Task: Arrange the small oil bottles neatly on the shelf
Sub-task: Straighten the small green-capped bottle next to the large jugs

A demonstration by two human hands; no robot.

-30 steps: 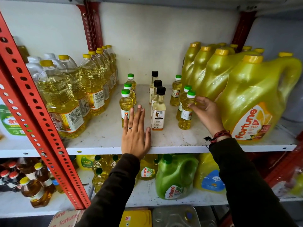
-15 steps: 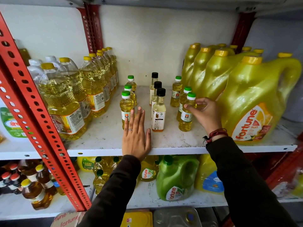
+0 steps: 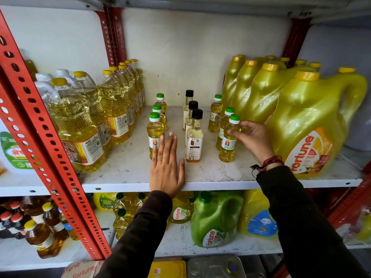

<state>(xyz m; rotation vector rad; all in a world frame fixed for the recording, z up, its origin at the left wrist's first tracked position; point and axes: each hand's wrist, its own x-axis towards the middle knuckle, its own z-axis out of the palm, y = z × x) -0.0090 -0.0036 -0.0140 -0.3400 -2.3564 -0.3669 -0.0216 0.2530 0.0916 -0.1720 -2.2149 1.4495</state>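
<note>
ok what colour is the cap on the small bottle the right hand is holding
Green, clearest in the head view: cap, right hand.

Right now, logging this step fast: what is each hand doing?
Left hand: open, flat on the shelf, holding nothing.
Right hand: closed on the front green-capped bottle.

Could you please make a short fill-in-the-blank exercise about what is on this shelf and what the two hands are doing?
1. The right hand holds the front bottle of the right row, which has a ____ cap.
2. The middle row has ____ bottles with black caps.
3. The left hand lies ____ on the shelf.
4. The big jug at the right reads ____.

Missing words: green; three; flat; fortune
</note>
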